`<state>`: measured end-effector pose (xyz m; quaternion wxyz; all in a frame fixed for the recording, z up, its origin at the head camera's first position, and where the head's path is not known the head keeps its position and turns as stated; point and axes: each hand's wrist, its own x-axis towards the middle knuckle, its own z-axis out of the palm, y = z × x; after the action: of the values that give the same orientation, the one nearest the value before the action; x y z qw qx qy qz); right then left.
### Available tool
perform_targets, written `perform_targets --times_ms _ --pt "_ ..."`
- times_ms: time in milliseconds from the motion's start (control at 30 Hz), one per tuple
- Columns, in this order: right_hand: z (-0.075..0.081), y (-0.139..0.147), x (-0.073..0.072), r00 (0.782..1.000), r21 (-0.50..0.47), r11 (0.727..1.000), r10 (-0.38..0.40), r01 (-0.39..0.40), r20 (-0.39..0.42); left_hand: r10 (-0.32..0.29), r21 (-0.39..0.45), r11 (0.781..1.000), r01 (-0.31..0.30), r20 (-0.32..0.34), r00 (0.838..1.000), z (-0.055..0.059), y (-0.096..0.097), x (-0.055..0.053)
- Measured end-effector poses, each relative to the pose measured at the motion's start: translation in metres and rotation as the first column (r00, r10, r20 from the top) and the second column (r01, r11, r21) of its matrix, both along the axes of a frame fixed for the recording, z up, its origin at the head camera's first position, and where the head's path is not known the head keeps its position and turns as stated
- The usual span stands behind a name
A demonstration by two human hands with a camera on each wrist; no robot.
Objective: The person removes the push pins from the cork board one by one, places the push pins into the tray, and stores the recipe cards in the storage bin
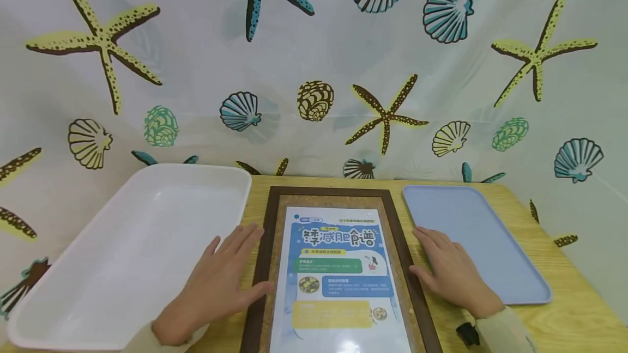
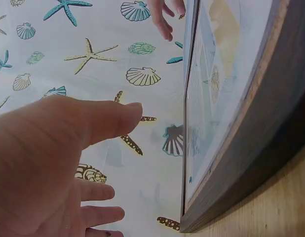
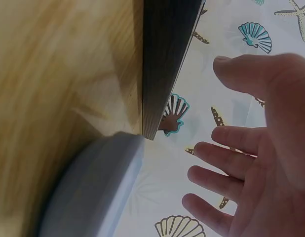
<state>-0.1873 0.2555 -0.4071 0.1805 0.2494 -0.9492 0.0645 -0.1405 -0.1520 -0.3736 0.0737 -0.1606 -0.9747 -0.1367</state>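
Observation:
A dark brown wooden frame with a cork backing lies on the table, and a glossy printed sheet with blue, green and yellow blocks is inside it. My left hand hovers at the frame's left side, fingers extended and thumb tip over its edge in the head view. On the opposite side, my right hand has its fingers spread loosely between the frame and the blue tray. Both wrist views show empty palms, the left hand and right hand each apart from the frame.
To the left stands a large white tub with raised walls. A wooden table carries everything. Behind it hangs a pale cloth printed with starfish and shells. A small black object shows at my right wrist.

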Motion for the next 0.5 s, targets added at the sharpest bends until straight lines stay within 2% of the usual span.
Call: perform_targets --times_ms 133,267,500 --pt "0.001 -0.002 0.0 1.0 -0.008 1.0 -0.005 0.005 0.017 -0.013 -0.016 1.0 0.013 0.011 1.0 -0.002 0.007 0.002" --pt "0.002 -0.005 0.002 1.0 -0.014 1.0 -0.001 0.002 0.018 -0.04 -0.037 0.998 0.042 0.057 0.998 -0.004 0.017 0.002" --pt "0.003 -0.018 0.001 0.999 -0.01 0.999 0.042 -0.042 0.018 -0.03 -0.019 0.999 0.033 0.119 0.992 -0.01 0.027 0.005"
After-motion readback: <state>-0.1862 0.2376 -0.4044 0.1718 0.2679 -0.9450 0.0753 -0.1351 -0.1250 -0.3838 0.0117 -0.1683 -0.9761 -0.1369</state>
